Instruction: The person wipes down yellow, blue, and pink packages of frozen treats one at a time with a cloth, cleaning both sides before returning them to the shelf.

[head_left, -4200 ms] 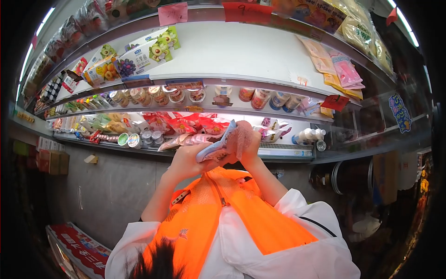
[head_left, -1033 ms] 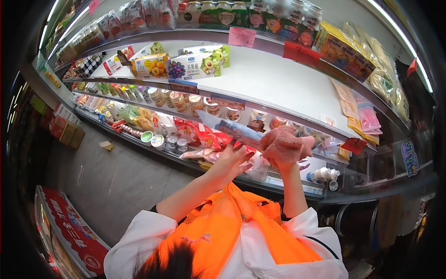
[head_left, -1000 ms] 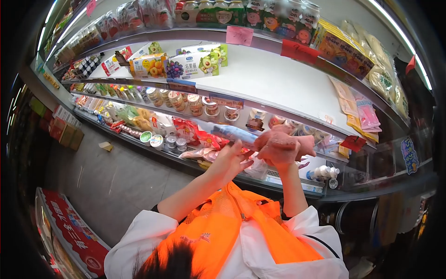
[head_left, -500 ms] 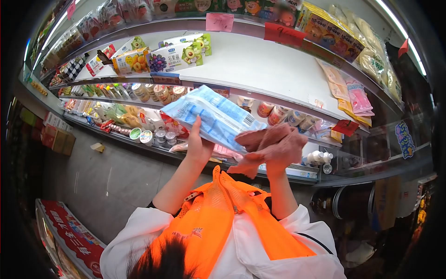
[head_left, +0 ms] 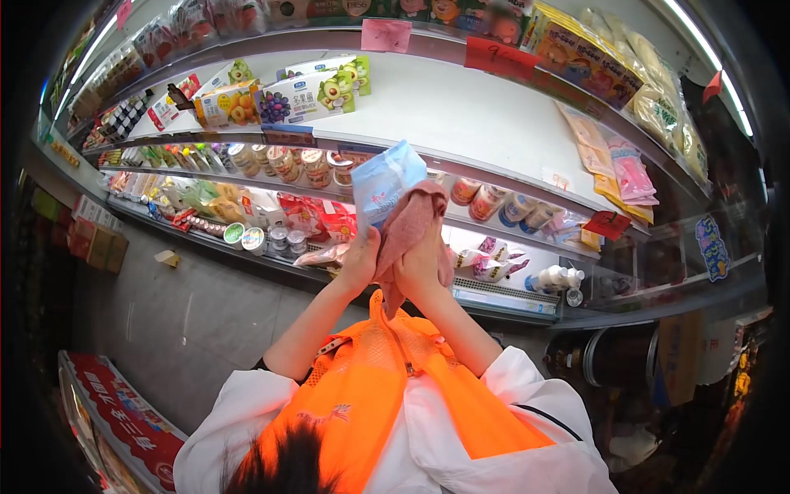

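A light-blue plastic packet (head_left: 385,174) stands tilted up in front of the shelves, its lower part hidden behind a dusty-pink cloth (head_left: 411,221). My left hand (head_left: 360,262) is closed on the packet's lower left edge, thumb showing. Beside it, my right hand (head_left: 420,265) grips the cloth and presses it against the packet's right side. Part of the cloth hangs down between my wrists. Both hands are close together, and the right fingertips are covered by the cloth.
Ahead, a white shelf (head_left: 461,123) holds fruit-printed cartons (head_left: 309,97) on the left and flat pouches (head_left: 629,173) on the right. Below are jars (head_left: 317,167) and small white bottles (head_left: 555,278). A red-sided case (head_left: 123,420) stands at lower left.
The packet has turned from lying slanted to more upright and narrower in view. My right hand has moved left with the cloth, which now wraps against the packet.
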`<state>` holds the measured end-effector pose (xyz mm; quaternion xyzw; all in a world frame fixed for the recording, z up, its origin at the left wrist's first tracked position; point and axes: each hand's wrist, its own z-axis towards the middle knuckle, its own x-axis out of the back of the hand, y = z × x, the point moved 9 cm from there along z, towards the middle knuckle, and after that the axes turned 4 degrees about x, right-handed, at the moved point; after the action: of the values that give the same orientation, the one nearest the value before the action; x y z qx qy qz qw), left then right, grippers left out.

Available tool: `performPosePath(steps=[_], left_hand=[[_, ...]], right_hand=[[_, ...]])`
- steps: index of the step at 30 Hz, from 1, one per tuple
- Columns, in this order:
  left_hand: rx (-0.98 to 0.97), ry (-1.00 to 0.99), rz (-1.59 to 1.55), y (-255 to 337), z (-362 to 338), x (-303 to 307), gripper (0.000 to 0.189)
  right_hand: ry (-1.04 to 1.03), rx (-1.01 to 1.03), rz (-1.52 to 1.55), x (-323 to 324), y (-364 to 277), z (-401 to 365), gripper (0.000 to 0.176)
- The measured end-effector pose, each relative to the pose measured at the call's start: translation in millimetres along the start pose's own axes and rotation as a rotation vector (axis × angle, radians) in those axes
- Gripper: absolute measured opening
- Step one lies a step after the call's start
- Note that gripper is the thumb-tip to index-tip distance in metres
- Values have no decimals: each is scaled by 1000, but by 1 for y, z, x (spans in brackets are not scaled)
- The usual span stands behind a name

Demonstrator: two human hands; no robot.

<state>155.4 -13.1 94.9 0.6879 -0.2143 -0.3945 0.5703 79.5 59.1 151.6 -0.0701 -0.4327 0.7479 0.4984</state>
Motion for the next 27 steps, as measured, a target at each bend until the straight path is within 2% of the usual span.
performPosePath(steps=[1, 4, 6, 7, 9, 10, 12, 15, 16, 20, 22, 25, 27], left_hand=[[104, -43, 40, -5, -4, -5, 59], [-125, 2, 175, 1, -7, -20, 59], [-215, 61, 273, 4, -11, -24, 60], [-193, 89, 199, -3, -11, -22, 60], [-149, 147, 51, -13, -9, -18, 61], [-64, 206, -26, -17, -10, -14, 60], [103, 320, -178, -20, -14, -6, 60], [87, 122, -455, -14, -5, 0, 64], [55, 156, -471, -12, -5, 3, 64], [-91, 283, -547, 15, -7, 12, 61], [-160, 350, -567, 30, -5, 26, 59], [-228, 442, -575, 51, -5, 59, 57], [-256, 470, -604, 71, -6, 69, 58]], right_hand=[[69, 31, 79, 4, -2, 9, 49], [63, -119, 208, 17, -7, 32, 38], [7, -76, 52, 16, -12, 39, 31], [-24, -57, -27, 15, -13, 39, 28], [-99, -164, 57, 8, 0, 35, 26], [-136, -215, 100, 3, 6, 33, 25], [-162, -148, 27, 1, 8, 25, 26], [-182, 9, -68, -3, 3, 19, 27], [-187, 74, -98, -2, -2, 19, 28], [-275, 62, -141, -2, -9, 20, 27], [-334, 62, -208, -2, 0, 8, 23], [-416, 112, -131, -9, 20, -31, 24], [-365, -130, 215, 1, 32, -34, 26]])
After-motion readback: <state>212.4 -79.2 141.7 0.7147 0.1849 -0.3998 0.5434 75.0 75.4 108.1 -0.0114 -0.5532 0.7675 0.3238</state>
